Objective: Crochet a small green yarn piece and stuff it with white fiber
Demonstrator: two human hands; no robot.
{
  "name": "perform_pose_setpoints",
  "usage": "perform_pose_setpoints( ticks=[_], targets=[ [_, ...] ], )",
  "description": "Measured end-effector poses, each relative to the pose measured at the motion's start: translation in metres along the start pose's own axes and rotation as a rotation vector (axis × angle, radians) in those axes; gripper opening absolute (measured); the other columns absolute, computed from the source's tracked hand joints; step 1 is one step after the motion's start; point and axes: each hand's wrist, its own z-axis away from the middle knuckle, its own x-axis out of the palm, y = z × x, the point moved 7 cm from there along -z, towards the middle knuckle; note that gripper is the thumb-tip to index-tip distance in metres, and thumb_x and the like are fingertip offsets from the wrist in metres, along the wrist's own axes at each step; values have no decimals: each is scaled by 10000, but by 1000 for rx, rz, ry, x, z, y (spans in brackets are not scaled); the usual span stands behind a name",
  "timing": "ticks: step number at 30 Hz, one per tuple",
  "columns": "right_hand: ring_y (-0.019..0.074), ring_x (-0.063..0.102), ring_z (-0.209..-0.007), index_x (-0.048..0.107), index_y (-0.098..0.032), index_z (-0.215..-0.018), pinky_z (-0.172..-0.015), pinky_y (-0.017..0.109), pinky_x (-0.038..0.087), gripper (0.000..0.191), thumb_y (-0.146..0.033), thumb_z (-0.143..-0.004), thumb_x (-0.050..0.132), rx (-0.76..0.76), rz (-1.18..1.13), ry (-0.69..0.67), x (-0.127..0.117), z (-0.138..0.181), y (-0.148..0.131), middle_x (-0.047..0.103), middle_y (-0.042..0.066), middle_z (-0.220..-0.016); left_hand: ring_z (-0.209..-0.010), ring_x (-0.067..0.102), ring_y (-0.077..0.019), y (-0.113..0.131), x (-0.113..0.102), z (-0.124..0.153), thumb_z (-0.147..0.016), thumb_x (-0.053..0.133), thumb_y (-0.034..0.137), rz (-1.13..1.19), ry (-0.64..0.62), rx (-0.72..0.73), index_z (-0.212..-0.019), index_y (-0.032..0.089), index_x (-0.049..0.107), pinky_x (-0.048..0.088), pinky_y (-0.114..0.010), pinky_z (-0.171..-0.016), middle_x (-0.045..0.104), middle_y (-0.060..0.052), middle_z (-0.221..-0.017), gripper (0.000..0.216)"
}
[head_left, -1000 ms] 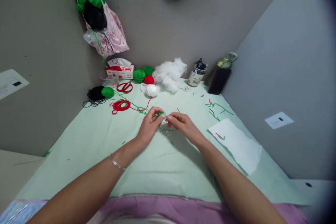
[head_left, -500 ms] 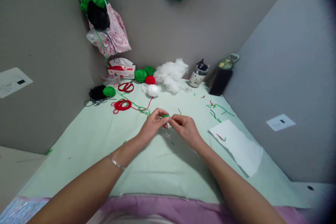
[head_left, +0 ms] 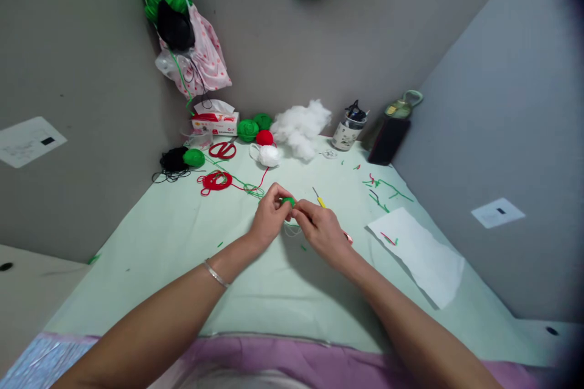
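Note:
A small green yarn piece (head_left: 288, 201) sits between the fingers and thumb of my left hand (head_left: 270, 214), which is closed on it. My right hand (head_left: 319, 226) meets it from the right, thumb and fingertips pinched together at its edge. Whatever lies in that pinch is too small to make out. Below the fingers hangs a thin loop of pale thread (head_left: 292, 230). A yellow-handled tool (head_left: 321, 201) with a thin metal shaft lies just behind my right hand, partly hidden by it. Something pinkish (head_left: 348, 237) peeks out past that hand's outer edge.
Red scissors (head_left: 222, 150), a red yarn coil (head_left: 217, 181), a white yarn ball (head_left: 269, 156) and white stuffing (head_left: 301, 129) lie toward the back. A pen cup (head_left: 349, 130), a dark phone (head_left: 389, 141) and a bottle (head_left: 402, 107) stand back right. White paper (head_left: 422, 261) and yarn scraps (head_left: 387, 187) lie right.
My right hand has turned slightly over the green piece, still pinched. More of the yellow-handled tool and a pinkish thing beside the hand now show. The whole view has shifted a little.

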Motion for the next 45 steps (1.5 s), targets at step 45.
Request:
perform_pose_setpoints(
  ticks=[45],
  targets=[
    [100,294,-489,588,-208,-752,-499,258,223,317,-496,-885,592,58,-233,133,0,-13,30,371,-87,-496,-600,598,-114,-3,0,8,-840,704,272,43,-39,3,-926,204,537,473,-256,-634,607,52,-695,199]
  ],
)
